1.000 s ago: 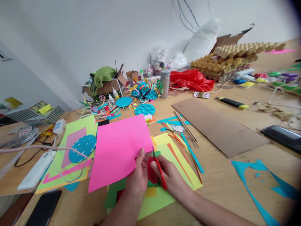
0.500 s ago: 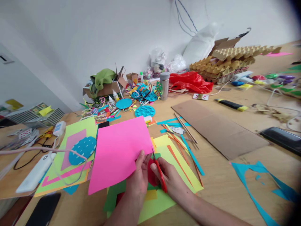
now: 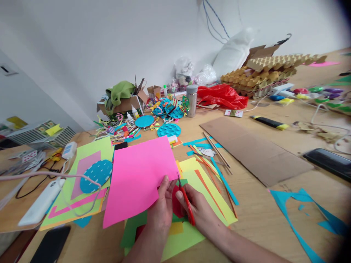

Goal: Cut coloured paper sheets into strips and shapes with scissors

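Observation:
A sheet of bright pink paper [image 3: 139, 175] is held up by my left hand [image 3: 161, 204], thumb on top near its lower right edge. My right hand [image 3: 196, 204] grips red-handled scissors [image 3: 187, 204], their narrow blades pointing up at the right edge of the pink sheet. How far the blades are parted is too small to tell. Beneath my hands lie green sheets [image 3: 134, 226], a red piece [image 3: 177, 202] and yellow-green paper [image 3: 205, 186]. My left fingers are partly hidden behind the pink sheet.
A cardboard piece [image 3: 252, 149] lies right of centre, with blue paper scraps [image 3: 290, 219] nearer me. A blue dotted oval [image 3: 95, 175] rests on sheets at left, crossed by a pale cable [image 3: 68, 176]. A steel bottle [image 3: 192, 100] and egg trays [image 3: 263, 75] stand at the back.

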Demonstrator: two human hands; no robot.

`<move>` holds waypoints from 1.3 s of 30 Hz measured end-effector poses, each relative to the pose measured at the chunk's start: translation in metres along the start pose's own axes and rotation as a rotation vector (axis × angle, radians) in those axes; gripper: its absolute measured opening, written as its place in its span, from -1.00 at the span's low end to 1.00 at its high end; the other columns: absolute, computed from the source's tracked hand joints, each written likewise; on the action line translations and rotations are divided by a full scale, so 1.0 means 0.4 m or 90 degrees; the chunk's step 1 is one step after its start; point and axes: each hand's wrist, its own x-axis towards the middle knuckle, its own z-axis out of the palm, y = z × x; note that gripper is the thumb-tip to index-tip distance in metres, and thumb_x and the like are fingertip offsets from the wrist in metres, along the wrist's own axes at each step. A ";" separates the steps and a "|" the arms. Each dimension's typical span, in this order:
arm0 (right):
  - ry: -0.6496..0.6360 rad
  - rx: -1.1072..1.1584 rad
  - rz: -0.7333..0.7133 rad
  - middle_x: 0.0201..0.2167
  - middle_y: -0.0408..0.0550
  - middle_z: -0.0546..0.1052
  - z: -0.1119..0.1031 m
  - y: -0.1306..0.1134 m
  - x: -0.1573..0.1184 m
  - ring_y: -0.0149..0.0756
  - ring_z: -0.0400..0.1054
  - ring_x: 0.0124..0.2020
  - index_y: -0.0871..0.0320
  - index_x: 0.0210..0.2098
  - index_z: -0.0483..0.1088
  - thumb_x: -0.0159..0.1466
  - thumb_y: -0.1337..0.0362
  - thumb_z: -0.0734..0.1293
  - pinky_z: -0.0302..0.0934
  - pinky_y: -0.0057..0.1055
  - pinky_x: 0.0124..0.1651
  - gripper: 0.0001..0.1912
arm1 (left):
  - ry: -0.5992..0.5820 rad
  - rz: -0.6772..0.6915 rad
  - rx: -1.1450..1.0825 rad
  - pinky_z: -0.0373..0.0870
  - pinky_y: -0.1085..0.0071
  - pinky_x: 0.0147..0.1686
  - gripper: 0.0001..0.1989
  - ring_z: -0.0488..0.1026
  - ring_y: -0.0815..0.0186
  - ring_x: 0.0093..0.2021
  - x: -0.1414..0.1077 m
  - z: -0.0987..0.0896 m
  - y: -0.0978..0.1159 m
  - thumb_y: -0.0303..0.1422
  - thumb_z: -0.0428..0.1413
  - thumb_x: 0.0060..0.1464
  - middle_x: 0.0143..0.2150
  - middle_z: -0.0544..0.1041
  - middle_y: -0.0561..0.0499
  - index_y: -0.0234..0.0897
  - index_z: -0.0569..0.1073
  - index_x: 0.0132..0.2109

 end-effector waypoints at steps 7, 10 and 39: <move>-0.001 -0.014 -0.007 -0.59 -0.25 0.16 -0.002 -0.004 -0.006 -0.45 -0.01 -0.56 0.12 -0.48 0.09 0.21 -0.10 0.21 -0.06 -0.48 -0.53 -0.58 | -0.003 0.000 0.003 0.42 0.32 -0.14 -0.65 0.49 0.31 -0.28 0.002 -0.007 -0.003 -0.52 0.28 -0.20 -0.31 0.52 -0.02 -0.32 0.47 -0.17; -0.005 -0.011 -0.013 -0.59 -0.25 0.17 -0.001 0.004 -0.005 -0.45 0.00 -0.56 0.13 -0.47 0.11 0.22 -0.08 0.21 -0.06 -0.48 -0.53 -0.59 | 0.004 0.008 0.002 0.43 0.33 -0.16 -0.63 0.48 0.31 -0.29 0.003 -0.011 -0.005 -0.52 0.28 -0.20 -0.31 0.51 -0.02 -0.33 0.46 -0.15; 0.002 -0.037 0.006 -0.62 -0.23 0.25 -0.003 -0.002 -0.002 -0.44 0.09 -0.59 0.13 -0.48 0.11 0.21 -0.08 0.22 -0.08 -0.49 -0.56 -0.59 | -0.015 0.007 -0.014 0.41 0.25 -0.07 -0.67 0.50 0.27 -0.23 0.007 -0.006 -0.001 -0.55 0.25 -0.15 -0.27 0.53 -0.03 -0.29 0.45 -0.15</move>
